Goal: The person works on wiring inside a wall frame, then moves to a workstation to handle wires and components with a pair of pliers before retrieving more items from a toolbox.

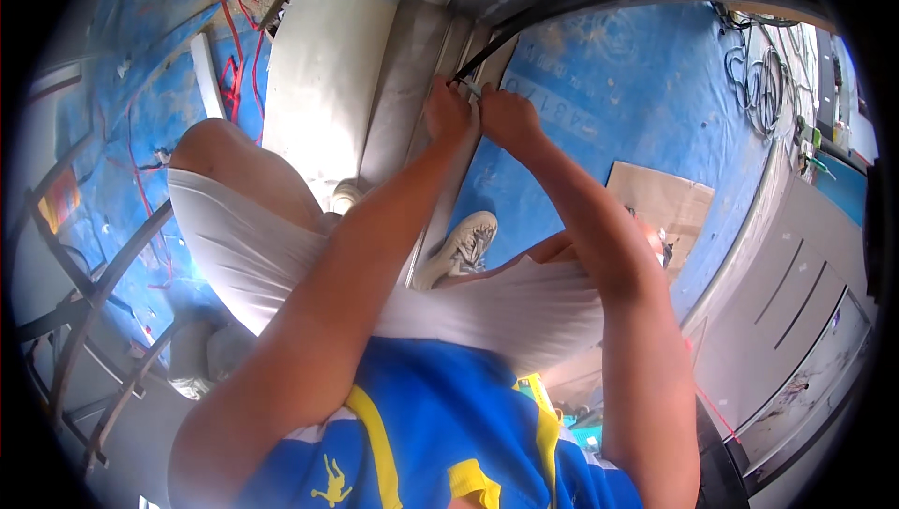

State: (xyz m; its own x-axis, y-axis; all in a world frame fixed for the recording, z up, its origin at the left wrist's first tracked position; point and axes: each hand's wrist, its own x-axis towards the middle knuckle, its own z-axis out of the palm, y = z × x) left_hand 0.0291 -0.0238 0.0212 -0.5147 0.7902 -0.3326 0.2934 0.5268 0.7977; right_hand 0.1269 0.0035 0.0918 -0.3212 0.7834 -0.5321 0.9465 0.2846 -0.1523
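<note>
My left hand [448,114] is closed, its fingertips pinching the lower end of a thin black strip [487,48]. That strip runs up and to the right along the dark edge of a large panel. Close beside it, my right hand [508,116] is also closed, fingers curled inward. A small pale, slender piece [471,88] sticks out of the right hand toward the black strip; its kind is too small to tell. Both hands work over a long grey metal rail [459,148], which lies between the blue sheet and a pale board.
A blue sheet [599,88] covers the floor, with a flat piece of cardboard [670,200] on it. The pale board [328,78] lies to the left, near red cords [234,50]. Coiled black cable [763,88] is at the far right; a curved metal frame [98,294] stands left.
</note>
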